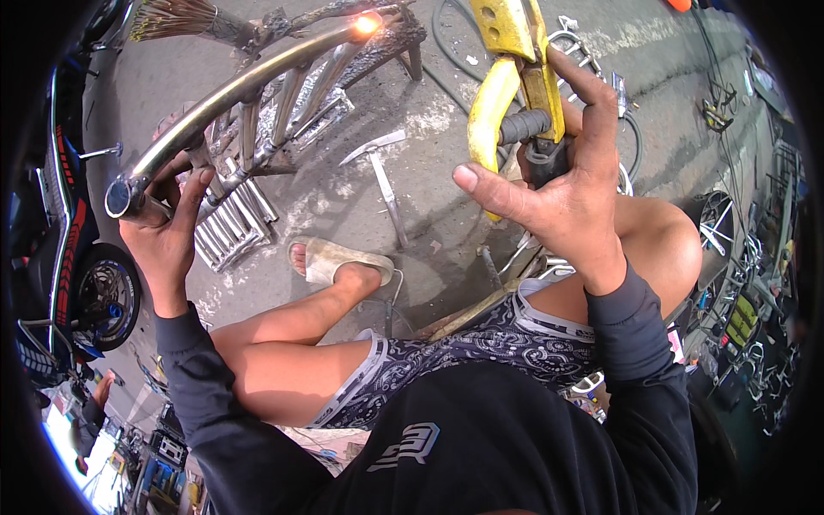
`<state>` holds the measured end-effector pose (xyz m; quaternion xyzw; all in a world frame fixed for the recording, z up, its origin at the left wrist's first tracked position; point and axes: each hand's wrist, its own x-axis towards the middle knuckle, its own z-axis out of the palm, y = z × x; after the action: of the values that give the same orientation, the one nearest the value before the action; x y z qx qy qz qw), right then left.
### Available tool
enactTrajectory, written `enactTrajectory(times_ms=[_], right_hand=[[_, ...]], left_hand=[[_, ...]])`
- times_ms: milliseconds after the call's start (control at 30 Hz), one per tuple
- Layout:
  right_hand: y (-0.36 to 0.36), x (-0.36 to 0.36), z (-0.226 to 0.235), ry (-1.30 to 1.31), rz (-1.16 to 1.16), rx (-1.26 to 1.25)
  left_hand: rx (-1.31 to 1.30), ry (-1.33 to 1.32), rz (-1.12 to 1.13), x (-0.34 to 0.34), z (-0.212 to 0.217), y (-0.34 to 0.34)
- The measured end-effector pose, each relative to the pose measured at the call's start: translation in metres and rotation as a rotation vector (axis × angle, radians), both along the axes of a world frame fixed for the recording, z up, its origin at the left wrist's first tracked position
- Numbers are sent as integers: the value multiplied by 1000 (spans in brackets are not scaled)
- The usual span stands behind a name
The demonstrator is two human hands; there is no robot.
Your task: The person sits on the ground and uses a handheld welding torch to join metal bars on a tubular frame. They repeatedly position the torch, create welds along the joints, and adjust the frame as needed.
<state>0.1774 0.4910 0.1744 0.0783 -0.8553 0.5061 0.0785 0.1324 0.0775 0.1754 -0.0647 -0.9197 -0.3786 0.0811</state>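
Observation:
My left hand (169, 245) is closed around the near end of a welded metal tube frame (227, 103), close to its open pipe mouth. The curved top tube slants away to the upper right, with short struts beneath it. A spot near its far end glows bright orange (366, 23). In my right hand (577, 193) is a yellow welding electrode holder (489, 103), with a grey spring between its lever and body. The thumb stands out toward the lever, the index finger lies along the far side, and the other fingers are mostly hidden. I cannot make out a rod in the jaws.
A chipping hammer (388, 193) lies on the concrete between the frame and my sandalled foot (335, 260). A bundle of twig bristles (176, 19) is at the upper left. A motorcycle (64, 249) stands at the left. Cables and metal parts (772, 275) lie at the right.

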Motion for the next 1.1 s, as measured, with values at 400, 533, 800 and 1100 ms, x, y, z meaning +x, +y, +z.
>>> enactTrajectory(times_ms=[400, 533, 800, 1100], right_hand=[[3, 2, 16, -97, -122, -152], [0, 3, 26, -117, -175, -229], [-6, 5, 44, -165, -199, -272], [1, 5, 48, -91, -185, -193]], left_hand=[[-3, -69, -14, -12, 6, -1], [52, -119, -40, -22, 6, -5], [111, -460, -264, -34, 21, -13], [-50, -402, -377, -43, 27, 22]])
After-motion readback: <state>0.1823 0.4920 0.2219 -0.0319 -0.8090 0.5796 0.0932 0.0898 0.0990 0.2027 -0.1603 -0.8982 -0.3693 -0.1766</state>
